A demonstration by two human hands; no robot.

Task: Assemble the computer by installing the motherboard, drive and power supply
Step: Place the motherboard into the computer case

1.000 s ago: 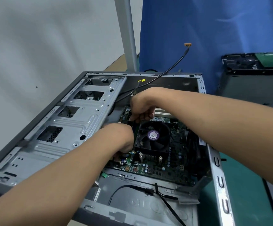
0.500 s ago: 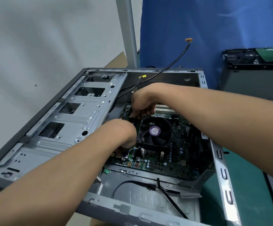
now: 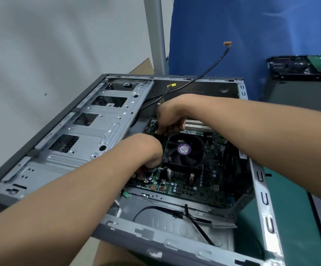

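Motherboard (image 3: 205,186) sits inside the open computer case (image 3: 263,200), flat on the case floor, right of the drive cage (image 3: 90,131). CPU fan (image 3: 183,150) with a purple sticker is mounted mid-board, heatsink screws just below it.

Left hand (image 3: 148,150) is down at the board's left edge next to the fan, knuckles up. Its fingers are tucked under and mostly hidden, so I can't tell what it's grasping, if anything.

Right hand (image 3: 170,120) is at the board's upper-left corner, fingers curled down onto the edge area. Whether it's gripping the board or a small part there, can't tell.

Black cable (image 3: 209,67) rises out of the case past the right wrist; its brown connector (image 3: 227,43) hangs free in the air. Yellow tag (image 3: 171,85) on the cable near the case's far wall.

Case lies on its side on the green tabletop (image 3: 293,217). Hard drive (image 3: 297,65) rests on top of a dark box (image 3: 299,91) at far right, well apart from the case. Blue cloth (image 3: 251,31) behind.
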